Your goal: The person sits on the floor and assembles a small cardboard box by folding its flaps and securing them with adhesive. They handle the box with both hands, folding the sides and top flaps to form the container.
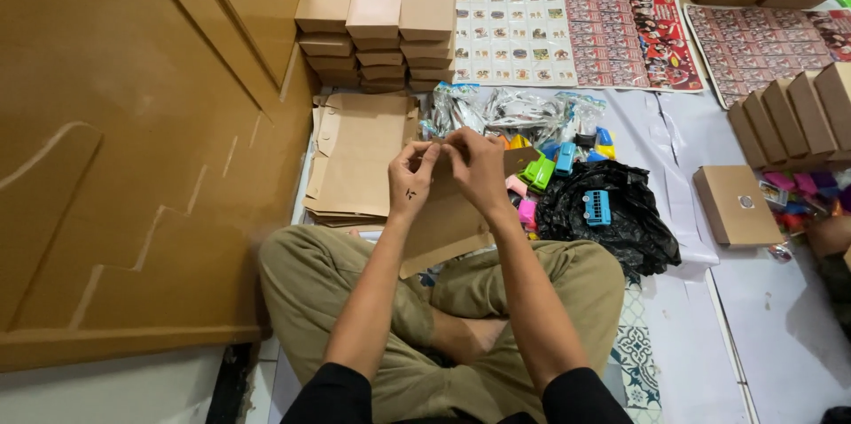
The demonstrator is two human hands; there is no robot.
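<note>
At the far left a big brown wooden panel (133, 123) leans close beside the person's knee, so there is little room to move that way. Next to it lies a pile of flat brown cardboard sheets (359, 158) on the floor, and behind that stand stacks of closed brown cardboard boxes (377, 25).

The left hand (412, 183) and the right hand (479, 171) meet in the middle, above the crossed legs. Both pinch the top edge of one flat brown cardboard piece (443, 225), which hangs down over the lap. The grip of each hand is closed on that edge, fingers tight together. It looks like the folding step: the sheet is being bent into shape at its top. The next move seems to call for a neat, even press along the fold, so the edge does not tear.

Just right of the hands sit small bright plastic toys (545, 171) and clear shiny bags (514, 109), then a crumpled black plastic bag (612, 216) with a blue toy on it. These crowd the right hand closely. Farther right, sheets of colourful stickers (634, 38) lie flat, and one closed brown box with a round window (736, 204) rests alone on the white floor (762, 318), where the most open room is.
</note>
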